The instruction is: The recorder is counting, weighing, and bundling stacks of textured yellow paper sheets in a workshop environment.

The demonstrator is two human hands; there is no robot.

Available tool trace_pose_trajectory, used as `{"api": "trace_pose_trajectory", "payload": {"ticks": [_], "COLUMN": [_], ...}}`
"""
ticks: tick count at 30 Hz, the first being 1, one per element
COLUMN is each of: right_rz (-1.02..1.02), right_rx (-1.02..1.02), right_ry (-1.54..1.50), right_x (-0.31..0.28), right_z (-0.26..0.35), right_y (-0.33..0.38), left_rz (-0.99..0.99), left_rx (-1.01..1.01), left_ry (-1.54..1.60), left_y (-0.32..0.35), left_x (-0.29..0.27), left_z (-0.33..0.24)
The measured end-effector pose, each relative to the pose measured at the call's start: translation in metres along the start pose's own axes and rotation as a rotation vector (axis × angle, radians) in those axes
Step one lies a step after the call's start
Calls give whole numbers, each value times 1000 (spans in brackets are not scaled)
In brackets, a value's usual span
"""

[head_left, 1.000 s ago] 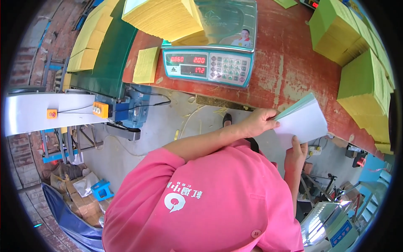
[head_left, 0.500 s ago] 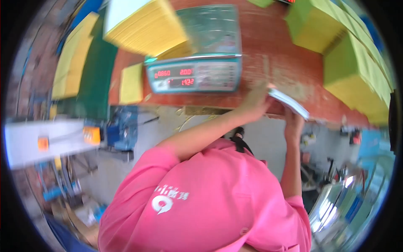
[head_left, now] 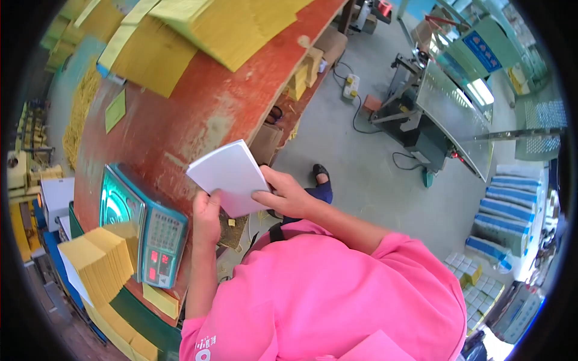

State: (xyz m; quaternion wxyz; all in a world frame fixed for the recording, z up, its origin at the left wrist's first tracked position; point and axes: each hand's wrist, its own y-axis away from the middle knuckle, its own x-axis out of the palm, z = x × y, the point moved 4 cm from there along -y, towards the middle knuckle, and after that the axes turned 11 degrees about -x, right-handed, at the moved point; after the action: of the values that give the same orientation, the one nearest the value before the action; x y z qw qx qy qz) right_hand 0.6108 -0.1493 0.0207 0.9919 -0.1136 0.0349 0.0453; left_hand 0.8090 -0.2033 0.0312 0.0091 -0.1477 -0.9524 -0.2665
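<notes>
A thin stack of white paper sheets (head_left: 227, 175) is held in front of me just past the edge of the red worktop, its broad white face showing. My left hand (head_left: 207, 212) grips its lower left side, thumb on the face. My right hand (head_left: 285, 194) pinches the lower right side between thumb and fingers. The fingers behind the stack are hidden. Left of my hands, a teal digital scale (head_left: 161, 243) with red lit digits sits on the worktop (head_left: 180, 132). A thick block of yellow-edged paper (head_left: 99, 265) stands at the scale's near left.
Large yellow paper stacks (head_left: 241, 33) stand on the far part of the worktop. A yellow slip (head_left: 115, 111) lies near them. Right of the worktop, grey floor (head_left: 361, 174) carries a power strip (head_left: 351, 86) with cables and a metal-topped machine (head_left: 448, 111). Blue-and-white bundles (head_left: 506, 204) are piled far right.
My view has swung to the right, so the scale now appears at lower left. The paper stack, seen nearly edge-on before, now shows its broad face; both hands still hold it.
</notes>
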Motion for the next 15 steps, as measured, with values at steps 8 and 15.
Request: {"api": "trace_pose_trajectory", "payload": {"ticks": [8, 15], "right_rz": [-293, -412], "right_rx": [362, 645], "right_ry": [-547, 157], "right_x": [-128, -328], "right_z": [-62, -257], "right_y": [56, 49], "left_rz": [-18, -681], "left_rx": [-141, 444], "left_ry": [-225, -1050], "left_y": [-50, -58], "left_x": [130, 96], "left_z": [6, -36]}}
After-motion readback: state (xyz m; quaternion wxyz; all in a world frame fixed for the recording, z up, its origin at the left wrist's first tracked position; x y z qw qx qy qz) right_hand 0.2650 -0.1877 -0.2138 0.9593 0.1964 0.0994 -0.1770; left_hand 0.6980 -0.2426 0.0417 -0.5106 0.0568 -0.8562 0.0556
